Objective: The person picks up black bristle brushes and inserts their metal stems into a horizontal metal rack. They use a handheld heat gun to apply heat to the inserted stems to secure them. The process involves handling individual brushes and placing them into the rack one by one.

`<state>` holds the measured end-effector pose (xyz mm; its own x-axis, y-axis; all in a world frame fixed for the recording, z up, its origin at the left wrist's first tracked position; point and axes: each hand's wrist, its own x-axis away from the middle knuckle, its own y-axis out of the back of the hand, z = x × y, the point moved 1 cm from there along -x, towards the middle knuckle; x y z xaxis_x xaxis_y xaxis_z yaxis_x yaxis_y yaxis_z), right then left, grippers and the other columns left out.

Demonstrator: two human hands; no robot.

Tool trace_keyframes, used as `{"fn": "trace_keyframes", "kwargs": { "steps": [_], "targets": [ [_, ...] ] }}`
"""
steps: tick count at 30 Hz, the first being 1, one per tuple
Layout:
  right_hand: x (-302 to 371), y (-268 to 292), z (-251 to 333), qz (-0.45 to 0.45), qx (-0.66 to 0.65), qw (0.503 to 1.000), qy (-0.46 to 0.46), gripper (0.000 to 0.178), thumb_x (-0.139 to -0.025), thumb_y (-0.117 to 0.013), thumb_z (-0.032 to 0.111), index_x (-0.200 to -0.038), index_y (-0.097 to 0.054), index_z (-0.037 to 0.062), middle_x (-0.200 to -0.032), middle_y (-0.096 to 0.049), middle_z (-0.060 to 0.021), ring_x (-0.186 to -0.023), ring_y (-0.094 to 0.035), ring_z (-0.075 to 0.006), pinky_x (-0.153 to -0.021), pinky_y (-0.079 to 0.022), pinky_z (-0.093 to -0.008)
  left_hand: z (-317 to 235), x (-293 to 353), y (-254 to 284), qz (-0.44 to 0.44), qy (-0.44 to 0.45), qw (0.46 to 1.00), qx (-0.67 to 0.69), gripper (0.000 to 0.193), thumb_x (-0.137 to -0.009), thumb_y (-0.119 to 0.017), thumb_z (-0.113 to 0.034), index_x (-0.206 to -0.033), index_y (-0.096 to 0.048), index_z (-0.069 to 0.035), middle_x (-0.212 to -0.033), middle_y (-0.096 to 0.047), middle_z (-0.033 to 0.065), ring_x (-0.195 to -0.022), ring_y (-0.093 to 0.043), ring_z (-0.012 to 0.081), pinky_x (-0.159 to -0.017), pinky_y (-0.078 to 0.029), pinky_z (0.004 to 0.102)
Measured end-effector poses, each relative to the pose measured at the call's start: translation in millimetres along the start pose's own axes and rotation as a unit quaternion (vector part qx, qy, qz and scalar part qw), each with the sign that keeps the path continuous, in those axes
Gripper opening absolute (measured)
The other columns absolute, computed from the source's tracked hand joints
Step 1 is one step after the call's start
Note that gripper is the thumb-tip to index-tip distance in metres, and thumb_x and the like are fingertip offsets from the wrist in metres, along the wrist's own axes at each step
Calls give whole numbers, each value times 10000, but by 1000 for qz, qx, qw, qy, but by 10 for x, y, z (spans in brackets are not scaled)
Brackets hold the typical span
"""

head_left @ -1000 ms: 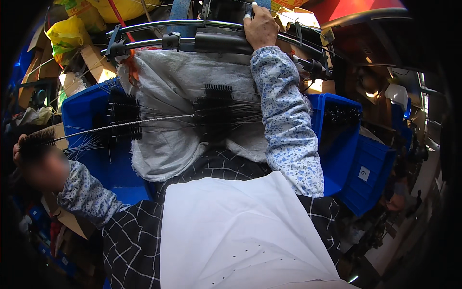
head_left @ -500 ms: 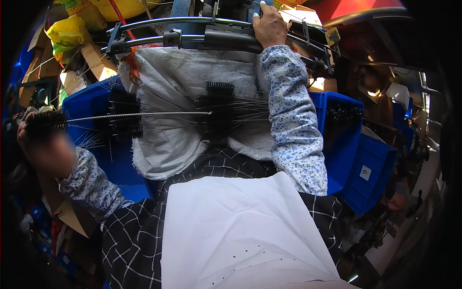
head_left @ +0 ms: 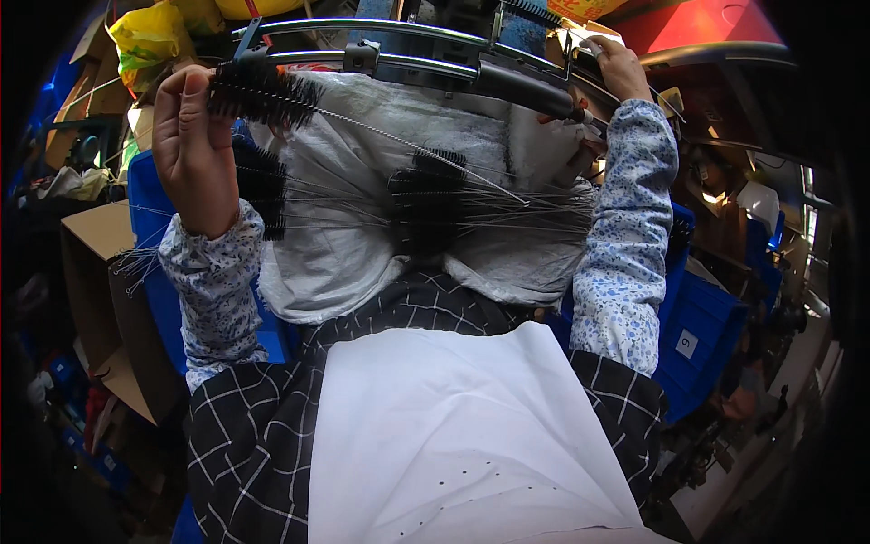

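White sacking point(head_left: 335, 272) mid-view | left hand point(head_left: 195, 150), pinching brush point(head_left: 263, 93), risen to 10 o'clock, nearer rails point(head_left: 426, 64) | right hand point(head_left: 625, 72), 1–2 o'clock: grip unclear

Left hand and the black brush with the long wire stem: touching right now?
Touching: the head view shows the left hand gripping the black brush at its bristled end.
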<state>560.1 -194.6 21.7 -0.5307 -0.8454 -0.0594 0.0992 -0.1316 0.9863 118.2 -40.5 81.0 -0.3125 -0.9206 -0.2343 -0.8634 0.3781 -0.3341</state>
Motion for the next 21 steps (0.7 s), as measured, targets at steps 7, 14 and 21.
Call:
{"fn": "trace_keyframes", "kwargs": {
  "steps": [7,14,21],
  "targets": [
    [992,590,919,165,-238,950,112,309,-855,-463,247,-1091,-529,59,-944,-586,-131,-833,-569,-263,-709,-449,-331,149,165,-289,85,50,995,9,158,-883,-418,-135,-971,-474,-16,-902,-541,57,-811,-529,87,-718,-433,201],
    [1266,247,2232,130,-448,867,173,285,-835,-473,254,-1013,-511,35,-725,-580,-181,-682,-575,-331,-619,-449,-391,329,474,-507,124,10,980,-154,189,-891,-421,-206,-953,-458,-31,-809,-546,38,-678,-502,59,-631,-402,175],
    [353,-124,1111,-212,-12,977,0,222,-759,-524,198,-942,-590,92,-803,-600,-107,-772,-558,-277,-688,-396,-405,213,361,933,59,46,836,-543,261,-878,-448,-237,-995,-456,-4,-918,-490,73,-758,-488,140,-693,-396,249]
  ]
}}
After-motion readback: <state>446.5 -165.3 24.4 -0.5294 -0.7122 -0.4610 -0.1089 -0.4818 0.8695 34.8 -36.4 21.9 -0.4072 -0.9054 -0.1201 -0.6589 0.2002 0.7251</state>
